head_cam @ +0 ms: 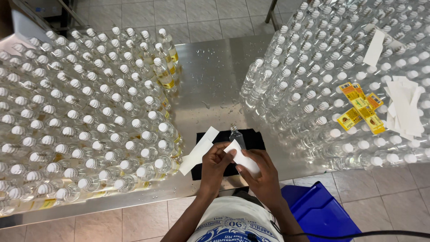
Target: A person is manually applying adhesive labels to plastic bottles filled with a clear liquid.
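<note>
- White label strip (242, 157): held between both hands just above the near table edge, over a black mat.
- Left hand (215, 165): fingers pinched shut on the strip's upper-left end.
- Right hand (264, 175): fingers closed under and around the strip's lower-right end.
- Black mat (255, 139): flat on the steel table (210, 80), partly hidden by the hands.
- Small clear bottle (236, 134): on the mat, just beyond the strip.
- Loose white strips (198, 150): on the mat's left edge, beside the left hand.
- Blue bin (322, 210): on the tiled floor, to the right.
- Capped bottles, left block (80, 116): some with yellow labels.
- Capped bottles, right block (327, 67): carrying yellow labels (362, 107) and white backing strips (403, 107).
</note>
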